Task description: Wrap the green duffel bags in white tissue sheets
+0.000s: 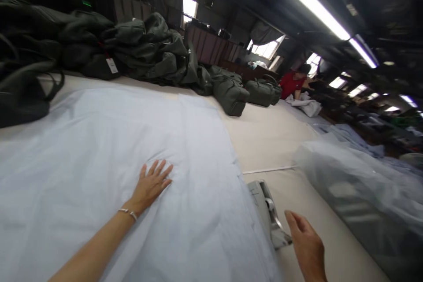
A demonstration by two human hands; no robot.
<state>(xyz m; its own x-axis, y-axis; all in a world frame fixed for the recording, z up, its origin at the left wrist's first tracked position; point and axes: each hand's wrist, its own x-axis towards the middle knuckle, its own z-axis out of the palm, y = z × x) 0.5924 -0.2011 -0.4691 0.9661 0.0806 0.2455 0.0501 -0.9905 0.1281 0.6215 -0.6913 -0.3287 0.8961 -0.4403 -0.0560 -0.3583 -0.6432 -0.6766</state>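
My left hand [153, 187] lies flat on a wide sheet of pale blue-white fabric [109, 141], with its fingers spread and small creases around the fingertips. Past the right edge of the fabric, my right hand [306, 244] is raised with thumb and fingers pinched together. Whatever the pinch may hold is too small to make out. Just left of it, against the fabric's edge, sits a grey-white device with a metal part at its near end [264, 211]. A narrow gap shows between the device and my right fingertips.
Dark green bags [228, 90] are heaped along the table's far side, one with a white tag [112, 65]. A clear plastic-covered bundle [357, 189] lies at right on the cream tabletop [264, 141]. A person in a red top [292, 84] is farther back, by grey cloth.
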